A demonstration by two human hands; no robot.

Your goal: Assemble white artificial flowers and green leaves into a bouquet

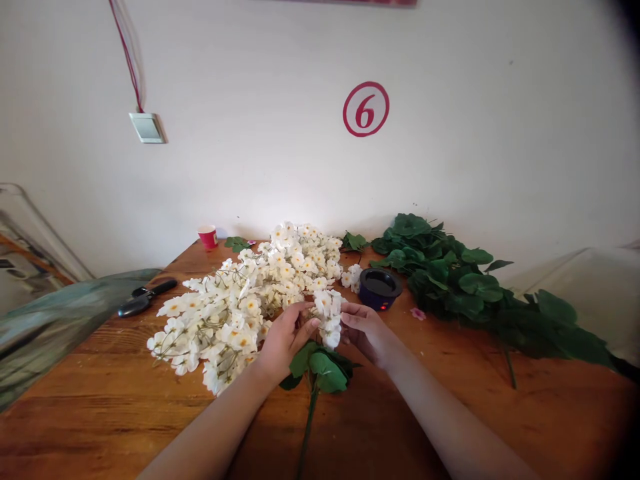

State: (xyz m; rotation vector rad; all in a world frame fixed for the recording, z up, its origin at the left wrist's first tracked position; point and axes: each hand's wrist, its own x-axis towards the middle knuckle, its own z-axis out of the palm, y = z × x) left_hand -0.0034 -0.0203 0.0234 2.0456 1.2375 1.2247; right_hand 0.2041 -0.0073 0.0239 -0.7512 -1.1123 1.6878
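Observation:
Between my two hands is a small bunch of white artificial flowers with yellow centres. My left hand has its thumb and fingers closed at the bunch's left side. From the right, the bent fingers of my right hand pinch at the edge of the same bunch, with some fingertips hidden behind the petals. Just below the bunch is a green leafy stem, its stalk running down toward me over the table. To the left lies a big heap of white flowers, close to my left hand.
A dark round pot with a lit red light stands beyond my right hand. Green artificial leaves are piled at the right. A red paper cup and a black-handled tool rest on the wooden table at left.

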